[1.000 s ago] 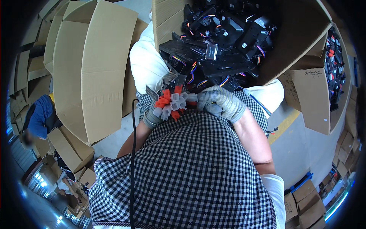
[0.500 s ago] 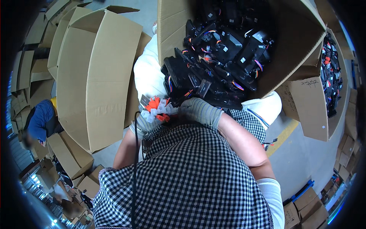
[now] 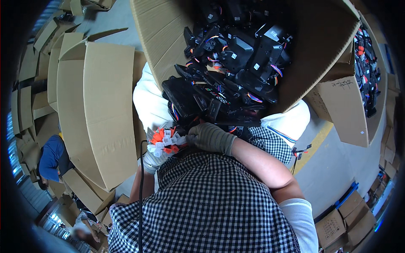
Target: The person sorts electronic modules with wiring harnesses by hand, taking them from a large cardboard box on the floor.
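My left hand [image 3: 152, 163], in a pale work glove, is closed round a bunch of white and orange plug connectors [image 3: 164, 142]. Its fingers are partly hidden by the plugs. Pressed up beside the bunch, my gloved right hand [image 3: 214, 138] has its fingers curled together; what they pinch is hidden. Just beyond both hands, black plastic electronic units [image 3: 181, 95] with coloured wires lie at the mouth of a tilted cardboard box [image 3: 158, 36]. One black display panel [image 3: 218, 96] among them shows lit marks. A thin black cable [image 3: 141, 202] hangs from near my left hand.
Large open cartons [image 3: 110, 105] stand at the left. A second carton [image 3: 344, 107] at the right holds more black units. Loose connectors on wires [image 3: 298, 151] show beside my right knee. A person in blue [image 3: 52, 158] bends among boxes at far left.
The whole view has shifted, with box, units and hands appearing further left. Lit marks now show on the display panel. Both hands keep close together at the plug bunch.
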Action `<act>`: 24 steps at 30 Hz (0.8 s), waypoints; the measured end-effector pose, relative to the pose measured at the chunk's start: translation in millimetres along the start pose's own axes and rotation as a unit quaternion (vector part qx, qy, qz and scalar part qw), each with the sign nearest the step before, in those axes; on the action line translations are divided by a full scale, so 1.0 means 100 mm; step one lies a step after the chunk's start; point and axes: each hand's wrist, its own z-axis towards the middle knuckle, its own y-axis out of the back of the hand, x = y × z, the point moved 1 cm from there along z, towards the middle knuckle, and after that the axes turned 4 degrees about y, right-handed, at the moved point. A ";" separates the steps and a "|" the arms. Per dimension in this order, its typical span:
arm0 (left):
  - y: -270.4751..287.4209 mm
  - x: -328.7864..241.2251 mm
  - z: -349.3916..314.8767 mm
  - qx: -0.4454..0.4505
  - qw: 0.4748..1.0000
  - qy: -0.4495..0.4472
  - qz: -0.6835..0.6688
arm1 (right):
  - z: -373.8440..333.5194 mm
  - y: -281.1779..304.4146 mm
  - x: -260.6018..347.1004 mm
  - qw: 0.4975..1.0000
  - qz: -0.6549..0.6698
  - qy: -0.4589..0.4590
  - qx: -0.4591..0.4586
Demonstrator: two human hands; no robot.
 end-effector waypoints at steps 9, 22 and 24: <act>-0.49 -0.38 0.40 -0.026 0.955 -0.219 -0.201 | -1.26 0.53 0.40 0.945 0.093 0.310 -0.043; -0.21 -2.39 -0.47 -0.019 0.779 -0.533 -0.329 | -1.91 0.06 -0.11 0.852 0.442 0.233 -0.155; 0.40 -2.69 -0.94 0.023 0.753 -0.564 -0.338 | -1.80 0.14 -0.06 0.878 0.399 0.168 -0.204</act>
